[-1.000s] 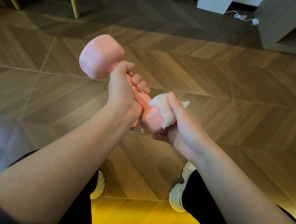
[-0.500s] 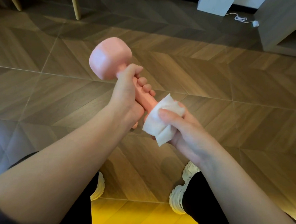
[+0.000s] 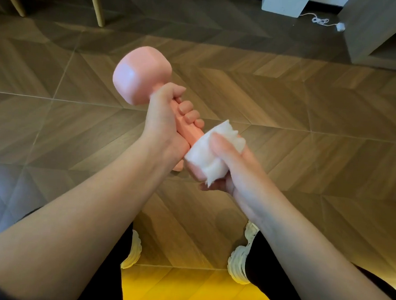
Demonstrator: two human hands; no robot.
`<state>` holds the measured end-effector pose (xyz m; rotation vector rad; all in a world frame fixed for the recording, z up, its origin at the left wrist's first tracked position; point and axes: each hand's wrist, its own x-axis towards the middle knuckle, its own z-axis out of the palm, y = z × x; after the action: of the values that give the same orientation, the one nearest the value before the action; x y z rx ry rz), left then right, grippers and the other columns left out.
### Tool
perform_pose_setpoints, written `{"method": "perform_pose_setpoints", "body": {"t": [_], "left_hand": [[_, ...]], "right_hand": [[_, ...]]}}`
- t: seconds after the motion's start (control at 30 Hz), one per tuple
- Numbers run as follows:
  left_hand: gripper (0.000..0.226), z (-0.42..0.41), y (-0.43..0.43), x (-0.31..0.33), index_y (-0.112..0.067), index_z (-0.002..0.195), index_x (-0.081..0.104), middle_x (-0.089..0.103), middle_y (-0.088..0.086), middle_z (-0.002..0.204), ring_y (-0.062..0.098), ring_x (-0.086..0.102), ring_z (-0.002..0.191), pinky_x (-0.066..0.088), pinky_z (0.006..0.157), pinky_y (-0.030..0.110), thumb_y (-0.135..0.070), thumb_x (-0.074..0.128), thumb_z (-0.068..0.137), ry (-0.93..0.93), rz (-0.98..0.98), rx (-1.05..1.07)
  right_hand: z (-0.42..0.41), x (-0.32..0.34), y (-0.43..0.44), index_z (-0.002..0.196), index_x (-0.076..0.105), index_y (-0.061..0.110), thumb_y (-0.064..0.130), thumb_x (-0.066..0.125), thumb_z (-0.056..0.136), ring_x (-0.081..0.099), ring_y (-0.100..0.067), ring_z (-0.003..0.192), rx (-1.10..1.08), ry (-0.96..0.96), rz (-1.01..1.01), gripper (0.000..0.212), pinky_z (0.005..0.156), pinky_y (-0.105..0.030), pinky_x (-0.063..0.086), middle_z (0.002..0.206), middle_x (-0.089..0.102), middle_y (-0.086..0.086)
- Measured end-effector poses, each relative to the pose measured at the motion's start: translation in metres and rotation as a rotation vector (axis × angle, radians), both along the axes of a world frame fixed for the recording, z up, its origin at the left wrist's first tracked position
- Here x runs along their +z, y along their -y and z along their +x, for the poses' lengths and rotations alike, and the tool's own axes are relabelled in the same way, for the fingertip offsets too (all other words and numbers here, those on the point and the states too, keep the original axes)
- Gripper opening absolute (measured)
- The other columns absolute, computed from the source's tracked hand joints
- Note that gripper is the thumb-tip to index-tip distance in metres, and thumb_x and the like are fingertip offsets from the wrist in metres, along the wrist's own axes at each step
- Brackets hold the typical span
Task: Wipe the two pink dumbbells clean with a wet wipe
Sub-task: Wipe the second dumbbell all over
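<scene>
While left hand (image 3: 165,122) grips the pink rubber-coated dumbbell (image 3: 141,75) mid-frame by its handle, right hand (image 3: 232,168) clutches a crumpled white wet wipe (image 3: 211,155) round its lower head.

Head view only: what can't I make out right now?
- Head view: near head of the dumbbell, mostly covered by the wet wipe and right hand.
- Head view: its handle, mostly wrapped by the left hand.
- Head view: a pink sliver behind the left wrist; possibly the other dumbbell, cannot tell.
- Surface dirt: too fine to see.
</scene>
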<state>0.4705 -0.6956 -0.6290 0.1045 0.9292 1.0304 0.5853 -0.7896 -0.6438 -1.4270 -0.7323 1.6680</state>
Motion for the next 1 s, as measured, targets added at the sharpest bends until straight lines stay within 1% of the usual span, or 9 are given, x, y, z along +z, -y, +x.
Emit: {"method": "perform_pose_setpoints", "body": {"t": [0.17, 0.27, 0.37, 0.43, 0.5, 0.67, 0.77, 0.9, 1.0], "left_hand": [[0.029, -0.001, -0.003, 0.002, -0.02, 0.065, 0.033, 0.026, -0.007, 0.049, 0.011, 0.025, 0.039, 0.03, 0.043, 0.021, -0.016, 0.049, 0.089, -0.002, 0.013, -0.005], [0.03, -0.002, 0.0, 0.002, -0.02, 0.064, 0.032, 0.025, -0.007, 0.05, 0.011, 0.024, 0.04, 0.029, 0.043, 0.022, -0.016, 0.048, 0.089, -0.016, 0.017, -0.024], [0.031, -0.002, 0.003, 0.003, -0.021, 0.063, 0.031, 0.023, -0.006, 0.05, 0.012, 0.023, 0.041, 0.028, 0.043, 0.023, -0.016, 0.048, 0.089, -0.041, 0.021, -0.047], [0.031, -0.002, 0.004, 0.005, -0.021, 0.063, 0.031, 0.023, -0.007, 0.05, 0.012, 0.022, 0.041, 0.028, 0.043, 0.022, -0.015, 0.046, 0.09, -0.048, 0.035, -0.054], [0.032, -0.004, 0.002, 0.006, -0.02, 0.062, 0.031, 0.022, -0.007, 0.049, 0.012, 0.021, 0.041, 0.028, 0.043, 0.022, -0.015, 0.045, 0.09, -0.045, 0.055, -0.06], [0.034, -0.004, 0.004, 0.008, -0.021, 0.059, 0.03, 0.02, -0.007, 0.046, 0.011, 0.019, 0.04, 0.027, 0.042, 0.023, -0.015, 0.042, 0.09, -0.012, 0.121, -0.122], [0.032, -0.005, 0.004, 0.01, -0.021, 0.062, 0.032, 0.023, -0.008, 0.046, 0.01, 0.023, 0.039, 0.029, 0.042, 0.022, -0.016, 0.044, 0.092, -0.039, 0.129, -0.131], [0.031, -0.004, 0.006, 0.012, -0.022, 0.066, 0.034, 0.027, -0.009, 0.049, 0.009, 0.028, 0.038, 0.032, 0.042, 0.018, -0.021, 0.049, 0.094, -0.114, 0.085, -0.085], [0.033, -0.004, 0.008, 0.012, -0.022, 0.065, 0.032, 0.023, -0.008, 0.049, 0.009, 0.022, 0.039, 0.028, 0.04, 0.02, -0.019, 0.047, 0.094, -0.096, 0.063, -0.044]], "right_hand": [[0.02, 0.01, -0.002, 0.134, 0.047, 0.01, 0.035, 0.059, 0.087, 0.069, -0.015, 0.085, 0.149, -0.196, 0.03, 0.055, 0.066, -0.034, 0.06, 0.099, 0.07, -0.004], [0.012, 0.01, 0.005, 0.129, 0.048, 0.019, 0.034, 0.069, 0.087, 0.068, -0.009, 0.082, 0.134, -0.116, 0.069, 0.049, 0.061, -0.026, 0.055, 0.096, 0.07, 0.004], [-0.005, 0.001, 0.006, 0.124, 0.053, 0.02, 0.05, 0.062, 0.091, 0.068, -0.017, 0.084, -0.03, -0.063, 0.0, 0.046, 0.063, -0.034, 0.056, 0.105, 0.069, -0.006], [-0.006, 0.002, 0.003, 0.115, 0.06, 0.018, 0.047, 0.048, 0.1, 0.066, -0.022, 0.079, -0.095, -0.142, -0.066, 0.035, 0.063, -0.038, 0.058, 0.097, 0.068, -0.013], [0.003, 0.004, 0.002, 0.111, 0.065, 0.018, 0.043, 0.049, 0.097, 0.067, -0.026, 0.081, -0.077, -0.292, -0.083, 0.032, 0.07, -0.044, 0.059, 0.098, 0.069, -0.015], [0.009, 0.002, 0.007, 0.125, 0.059, 0.007, 0.056, 0.058, 0.078, 0.071, -0.035, 0.093, 0.123, -0.526, -0.252, 0.068, 0.079, -0.042, 0.061, 0.11, 0.068, -0.021], [0.005, 0.001, 0.008, 0.126, 0.057, 0.002, 0.048, 0.059, 0.082, 0.071, -0.035, 0.094, 0.131, -0.605, -0.238, 0.063, 0.078, -0.036, 0.061, 0.115, 0.066, -0.024], [0.003, -0.001, 0.008, 0.136, 0.048, 0.006, 0.025, 0.069, 0.085, 0.065, -0.034, 0.103, 0.073, -0.512, -0.137, 0.058, 0.079, -0.036, 0.059, 0.124, 0.061, -0.024], [-0.004, -0.002, 0.009, 0.137, 0.049, 0.003, 0.044, 0.062, 0.087, 0.066, -0.034, 0.094, 0.058, -0.397, -0.097, 0.065, 0.072, -0.033, 0.057, 0.123, 0.062, -0.03]]}}
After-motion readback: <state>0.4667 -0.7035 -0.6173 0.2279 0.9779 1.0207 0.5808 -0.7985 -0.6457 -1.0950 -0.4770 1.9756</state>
